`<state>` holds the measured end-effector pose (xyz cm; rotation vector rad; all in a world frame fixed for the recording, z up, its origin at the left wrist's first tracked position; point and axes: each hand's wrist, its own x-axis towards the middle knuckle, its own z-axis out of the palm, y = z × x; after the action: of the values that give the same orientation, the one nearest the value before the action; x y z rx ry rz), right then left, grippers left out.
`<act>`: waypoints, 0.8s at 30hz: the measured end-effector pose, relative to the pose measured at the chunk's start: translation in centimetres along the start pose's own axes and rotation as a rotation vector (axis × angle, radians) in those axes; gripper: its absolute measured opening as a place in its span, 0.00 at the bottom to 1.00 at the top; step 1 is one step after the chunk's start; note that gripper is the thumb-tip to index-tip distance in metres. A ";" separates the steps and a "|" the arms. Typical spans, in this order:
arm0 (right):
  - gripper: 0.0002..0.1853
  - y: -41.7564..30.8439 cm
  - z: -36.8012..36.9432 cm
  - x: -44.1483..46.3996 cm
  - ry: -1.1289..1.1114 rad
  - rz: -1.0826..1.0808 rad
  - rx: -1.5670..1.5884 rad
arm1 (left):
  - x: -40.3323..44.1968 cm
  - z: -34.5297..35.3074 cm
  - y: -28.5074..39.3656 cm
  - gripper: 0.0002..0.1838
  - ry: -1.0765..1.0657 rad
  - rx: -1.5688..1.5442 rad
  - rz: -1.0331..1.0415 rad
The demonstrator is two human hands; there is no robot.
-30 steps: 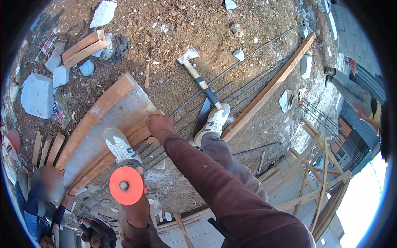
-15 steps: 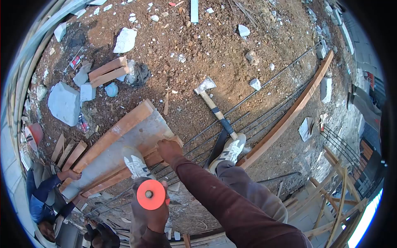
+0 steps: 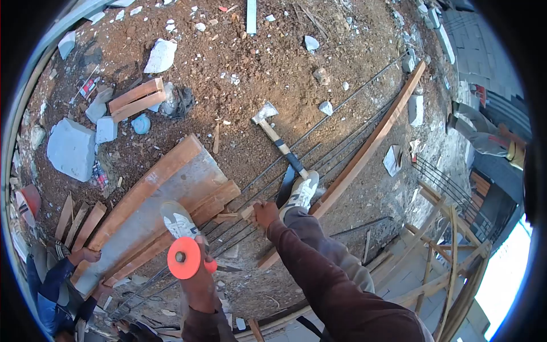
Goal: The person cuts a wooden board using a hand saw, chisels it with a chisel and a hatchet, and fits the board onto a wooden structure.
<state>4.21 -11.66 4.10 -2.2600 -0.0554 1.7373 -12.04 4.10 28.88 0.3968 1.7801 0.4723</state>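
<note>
My left hand [image 3: 200, 280] is closed around a tool with a round orange guard [image 3: 184, 267] and a metal knob; a dark pointed tip shows to its right. My right hand [image 3: 265, 214] is closed on a small wood piece [image 3: 247, 213], above the thin metal bars and beside my right shoe [image 3: 302, 192]. My left shoe [image 3: 179, 220] rests on a long wooden form [image 3: 149, 200] with a grey inner face. Another small wood block [image 3: 226, 218] lies near the form's edge. A hatchet [image 3: 279, 139] with a taped handle leans against my right shoe.
A long timber [image 3: 370, 145] lies to the right of the metal bars [image 3: 347, 137]. White blocks [image 3: 71, 149] and short boards [image 3: 137, 100] are at upper left. A co-worker's hands [image 3: 91, 255] touch the form at lower left. Another person [image 3: 484, 134] stands at far right.
My right hand has left the end of the form and moved right, toward my right shoe, with a small wood piece in it. The tip of the tool in my left hand now shows.
</note>
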 end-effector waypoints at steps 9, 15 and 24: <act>0.44 -16.6 -17.3 -13.4 -0.190 -0.574 -0.434 | 2.1 2.7 -3.6 0.10 -0.083 -0.111 0.046; 0.29 -16.5 -18.2 -21.2 -0.691 -0.586 -0.763 | -3.9 9.6 -7.0 0.11 -0.240 -0.584 -0.280; 0.14 -6.4 -33.2 -9.3 0.067 -0.372 -0.694 | -11.3 17.6 -9.2 0.25 -0.441 0.109 -0.104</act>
<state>34.17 -14.21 22.08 -2.5132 -1.1433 1.5865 7.58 -7.47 29.58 0.4437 1.3919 0.1938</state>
